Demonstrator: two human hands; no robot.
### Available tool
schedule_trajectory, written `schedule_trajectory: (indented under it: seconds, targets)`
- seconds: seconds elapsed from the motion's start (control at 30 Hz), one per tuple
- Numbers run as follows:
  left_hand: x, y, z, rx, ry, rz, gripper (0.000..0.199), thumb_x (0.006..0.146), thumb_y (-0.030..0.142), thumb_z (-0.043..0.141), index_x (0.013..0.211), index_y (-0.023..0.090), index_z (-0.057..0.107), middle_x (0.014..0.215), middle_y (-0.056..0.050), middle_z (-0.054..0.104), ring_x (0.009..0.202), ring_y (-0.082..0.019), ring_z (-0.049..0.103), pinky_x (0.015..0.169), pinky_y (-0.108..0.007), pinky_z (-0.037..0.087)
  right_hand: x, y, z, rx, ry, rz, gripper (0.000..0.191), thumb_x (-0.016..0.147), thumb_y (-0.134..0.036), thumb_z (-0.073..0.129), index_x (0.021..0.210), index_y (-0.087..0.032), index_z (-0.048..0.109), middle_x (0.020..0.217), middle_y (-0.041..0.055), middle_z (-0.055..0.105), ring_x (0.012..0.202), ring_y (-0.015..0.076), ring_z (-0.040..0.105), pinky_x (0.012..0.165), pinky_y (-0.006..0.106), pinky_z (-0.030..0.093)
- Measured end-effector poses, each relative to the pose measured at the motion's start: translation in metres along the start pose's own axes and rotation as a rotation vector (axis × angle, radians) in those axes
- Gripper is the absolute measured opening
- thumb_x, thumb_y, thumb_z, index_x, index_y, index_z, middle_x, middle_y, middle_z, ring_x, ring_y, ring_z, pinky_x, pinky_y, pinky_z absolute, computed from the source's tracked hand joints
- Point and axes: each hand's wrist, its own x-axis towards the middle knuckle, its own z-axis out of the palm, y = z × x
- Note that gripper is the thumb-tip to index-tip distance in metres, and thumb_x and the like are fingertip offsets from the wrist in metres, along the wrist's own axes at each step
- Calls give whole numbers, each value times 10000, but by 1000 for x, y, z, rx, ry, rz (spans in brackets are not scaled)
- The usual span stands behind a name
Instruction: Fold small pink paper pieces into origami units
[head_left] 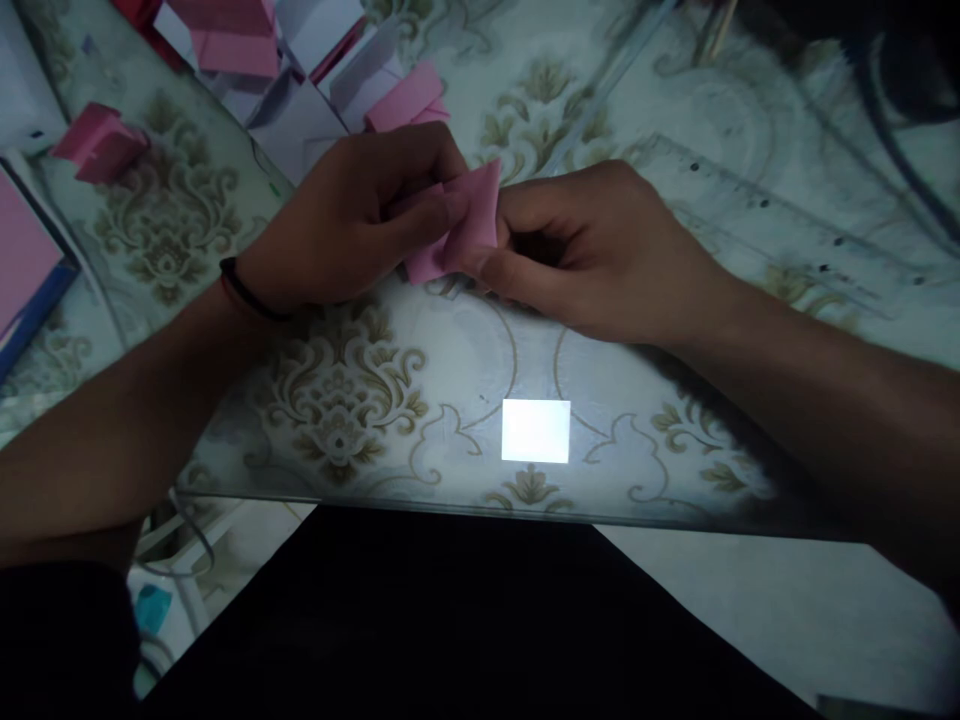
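A small folded piece of pink paper (474,215) is held between both hands above the patterned table. My left hand (375,215) pinches its left part, with the thumb lying across the paper. On the other side, my right hand (600,250) grips the lower right edge between thumb and curled fingers. The fingertips under the paper are partly hidden. Just beyond my left hand lies another folded pink piece (405,100), beside several white and pink folded papers (300,125).
A separate pink folded piece (103,143) lies at the left, above a blue-edged stack with pink paper (26,250). A clear ruler (765,215) rests at the right. The table's front edge (465,512) runs below my hands.
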Motion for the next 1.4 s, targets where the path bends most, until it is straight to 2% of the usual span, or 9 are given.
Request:
schedule_trajectory:
  seconds: [0.27, 0.47, 0.57, 0.7, 0.8, 0.9, 1.1, 1.3, 1.4]
  targets:
    - [0, 0, 0, 12, 10, 6, 206, 1000, 407, 583, 916, 247, 681, 780, -20, 622, 687, -164, 516, 632, -359, 365, 0, -1, 0, -27, 2, 7, 416, 1007, -422, 672, 698, -183, 530, 616, -43, 420, 600, 100, 357, 588, 311, 295]
    - [1, -2, -1, 17, 11, 34, 256, 1012, 440, 574, 931, 224, 685, 774, -11, 614, 662, -133, 500, 605, -334, 365, 0, 0, 0, -43, 7, 6, 515, 1023, -552, 629, 690, -177, 509, 624, -50, 389, 591, 80, 344, 570, 290, 285]
    - [0, -4, 0, 61, 14, 72, 264, 1024, 400, 562, 963, 174, 684, 780, 5, 604, 664, -99, 505, 617, -280, 358, -1, 1, 0, -79, 8, -1, 558, 1036, -615, 572, 706, -169, 515, 637, -58, 376, 589, 62, 337, 560, 262, 284]
    - [0, -5, 2, 47, 22, 94, 256, 1034, 344, 553, 972, 135, 687, 746, 20, 596, 654, -76, 495, 630, -240, 350, -2, 4, 0, -101, 7, -18, 563, 1044, -633, 547, 734, -163, 540, 644, -60, 436, 607, 51, 384, 574, 239, 329]
    - [0, -4, 2, 34, 23, 86, 186, 1010, 275, 578, 969, 132, 691, 778, 6, 621, 672, -87, 521, 631, -244, 355, -3, 5, 0, -98, 1, -23, 537, 1054, -611, 546, 752, -167, 558, 659, -54, 490, 629, 57, 452, 607, 238, 390]
    - [0, -5, 2, 9, 25, 82, 182, 1004, 275, 586, 962, 131, 689, 781, -3, 619, 661, -93, 525, 621, -252, 349, -2, 4, 0, -93, 4, -11, 513, 1041, -588, 591, 742, -172, 558, 648, -48, 491, 612, 68, 462, 593, 249, 407]
    - [0, -6, 2, 19, 31, 97, 196, 1010, 293, 587, 952, 133, 686, 751, 14, 594, 656, -84, 496, 619, -239, 342, -2, 1, 0, -69, 9, -5, 493, 1039, -541, 618, 722, -171, 547, 630, -48, 451, 574, 69, 374, 554, 271, 322]
    - [0, -6, 2, 38, 31, 86, 185, 998, 268, 591, 962, 117, 692, 752, 21, 569, 664, -72, 483, 639, -230, 336, -2, 0, 0, -87, 7, 10, 406, 1043, -414, 647, 726, -183, 544, 628, -50, 423, 579, 77, 376, 573, 277, 317]
    - [0, -5, 1, 68, 31, 97, 243, 1020, 319, 576, 972, 112, 694, 763, 26, 555, 663, -59, 447, 649, -226, 335, -2, 0, 0, -80, 9, 18, 369, 1034, -343, 651, 722, -181, 540, 628, -52, 408, 579, 78, 358, 564, 281, 295]
